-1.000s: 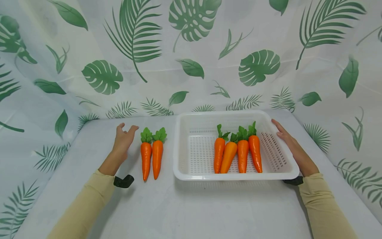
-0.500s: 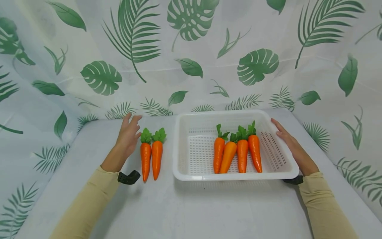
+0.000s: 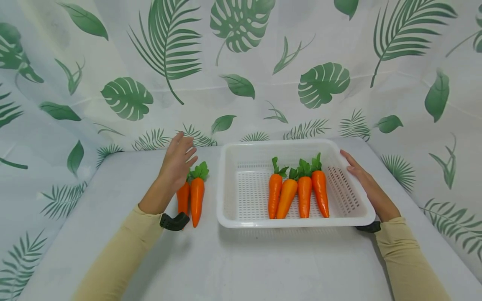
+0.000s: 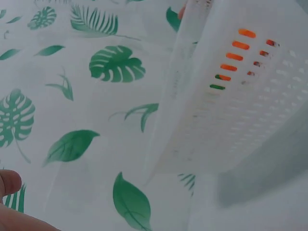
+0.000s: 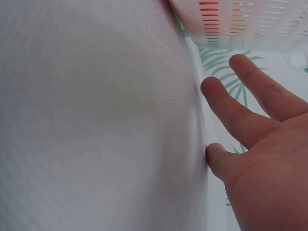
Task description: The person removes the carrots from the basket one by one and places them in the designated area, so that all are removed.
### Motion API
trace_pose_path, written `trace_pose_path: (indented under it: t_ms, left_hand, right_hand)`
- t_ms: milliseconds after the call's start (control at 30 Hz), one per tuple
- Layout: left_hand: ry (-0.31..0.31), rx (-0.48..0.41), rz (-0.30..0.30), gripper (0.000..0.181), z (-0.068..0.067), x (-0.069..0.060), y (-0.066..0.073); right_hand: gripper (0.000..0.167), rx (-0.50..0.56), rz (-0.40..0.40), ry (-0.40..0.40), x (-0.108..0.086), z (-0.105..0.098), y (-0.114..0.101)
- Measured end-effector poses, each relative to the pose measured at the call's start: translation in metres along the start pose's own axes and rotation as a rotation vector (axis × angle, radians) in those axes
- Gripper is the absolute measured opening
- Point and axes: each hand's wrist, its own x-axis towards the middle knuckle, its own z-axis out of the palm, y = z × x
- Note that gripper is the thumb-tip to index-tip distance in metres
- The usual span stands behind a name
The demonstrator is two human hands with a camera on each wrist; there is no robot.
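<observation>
Left hand: yours, fingers loosely extended and spread, holding nothing; it lies above the left loose carrot, hiding that carrot's leafy top from your head view. You cannot tell whether it touches.

Right hand: yours, fingers extended, gripping nothing, set just beside the basket's right rim; contact is hard to tell.

Loose carrots, two: side by side on the surface, left of the basket, leaves far, tips near. The right loose carrot shows almost whole; your left black wrist device covers part of its neighbour.

Basket, one: white, slotted, rectangular, right of centre. Its far rim comes close to the surface's far edge, and its walls narrow toward the base.

Carrots inside, four, all in the right half, leaves far: leftmost carrot, paler orange carrot, third carrot, rightmost carrot. Your left wrist view catches orange through the slots.

Room: a narrow strip of surface between the right loose carrot and the basket's left rim; a tighter margin, filled by your right hand, between basket and right edge; the broadest stretch on the near side.

Backdrop: white, printed with green leaves, rising beyond the far edge.
</observation>
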Motion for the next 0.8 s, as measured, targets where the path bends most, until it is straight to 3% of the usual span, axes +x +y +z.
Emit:
trace_pose_path:
  t_ms: [500,800]
  left_hand:
    - [-0.117,-0.057,0.003,0.069,0.046,0.003,-0.007]
    - [-0.273,0.112,-0.093,0.066,0.075,0.007,-0.010]
  right_hand:
    - [0.065,-0.013,0.003,0.006,0.002,0.001,-0.001]
    - [0.066,0.014,0.062,-0.001,0.003,-0.001,-0.003]
